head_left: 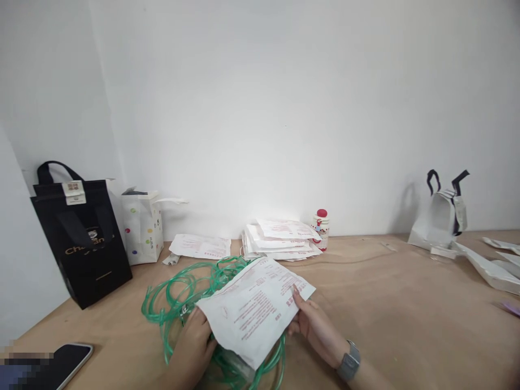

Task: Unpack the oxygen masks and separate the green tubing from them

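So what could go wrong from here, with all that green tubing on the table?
The loose green tubing lies in loops under the white printed packet, so it could snag on the left hand and tangle. The right hand pinches the packet's edge, which might crease or tear the paper.

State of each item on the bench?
White printed packet, held up by left hand and right hand
Green plastic tubing, loose coil under packet
Packet stack, piled unevenly
Single packet, flat on table
Black paper bag, upright
Dotted white bag, upright
Red-capped bottle, upright, closed
Phone, lying flat, screen dark
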The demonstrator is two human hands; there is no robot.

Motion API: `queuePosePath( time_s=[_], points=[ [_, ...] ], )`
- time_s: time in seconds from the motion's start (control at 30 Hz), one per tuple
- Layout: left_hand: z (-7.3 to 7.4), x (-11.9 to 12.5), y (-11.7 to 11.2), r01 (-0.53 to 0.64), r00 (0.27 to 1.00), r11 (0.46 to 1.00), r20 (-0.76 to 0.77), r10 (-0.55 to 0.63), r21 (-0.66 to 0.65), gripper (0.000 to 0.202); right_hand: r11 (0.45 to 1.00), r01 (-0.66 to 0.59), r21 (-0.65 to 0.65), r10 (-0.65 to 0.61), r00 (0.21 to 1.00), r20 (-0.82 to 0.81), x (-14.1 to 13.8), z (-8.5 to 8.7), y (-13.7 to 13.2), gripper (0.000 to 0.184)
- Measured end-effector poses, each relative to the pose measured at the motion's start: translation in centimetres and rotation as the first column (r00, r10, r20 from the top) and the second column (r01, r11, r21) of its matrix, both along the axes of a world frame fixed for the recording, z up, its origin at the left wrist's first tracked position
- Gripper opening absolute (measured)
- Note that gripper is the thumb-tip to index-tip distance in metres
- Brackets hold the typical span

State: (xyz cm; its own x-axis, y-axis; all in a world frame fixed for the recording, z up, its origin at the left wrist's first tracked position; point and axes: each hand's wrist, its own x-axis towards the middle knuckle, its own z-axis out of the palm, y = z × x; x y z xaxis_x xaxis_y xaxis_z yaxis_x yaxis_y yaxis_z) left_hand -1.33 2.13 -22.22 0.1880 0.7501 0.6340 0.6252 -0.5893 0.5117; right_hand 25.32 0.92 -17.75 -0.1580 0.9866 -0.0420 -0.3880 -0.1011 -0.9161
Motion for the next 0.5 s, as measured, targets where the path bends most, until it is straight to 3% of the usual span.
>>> queuePosePath(
  time_s=[0.1, 0.2, 0.4, 0.5],
  points=[
    [1.3, -0.8, 0.0, 0.022, 0.985, 0.996, -0.171, -0.006, 0.091, 0.02, 0.994, 0.111, 0.005, -0.11, 0.992, -0.066, 1.2, 0.7, 0.6, 0.025],
    [2.0, -1.2, 0.5, -0.008, 0.983, 0.991, -0.179, 0.032, 0.134, 0.018, 0.974, 0.228, 0.007, -0.223, 0.96, -0.171, 2.5, 1.2, 1.3, 0.017],
    [1.7, -1.9, 1.4, -0.086, 0.994, 0.995, -0.068, 0.089, 0.055, 0.022, 0.911, 0.411, 0.01, -0.389, 0.87, -0.302, 5.2, 1.6, 2.5, 0.007],
    [1.7, -2.2, 1.6, -0.101, 0.991, 0.994, 0.089, 0.105, -0.047, 0.023, 0.859, 0.512, 0.02, -0.474, 0.808, -0.35, 6.5, 2.1, 2.9, 0.006]
  ],
)
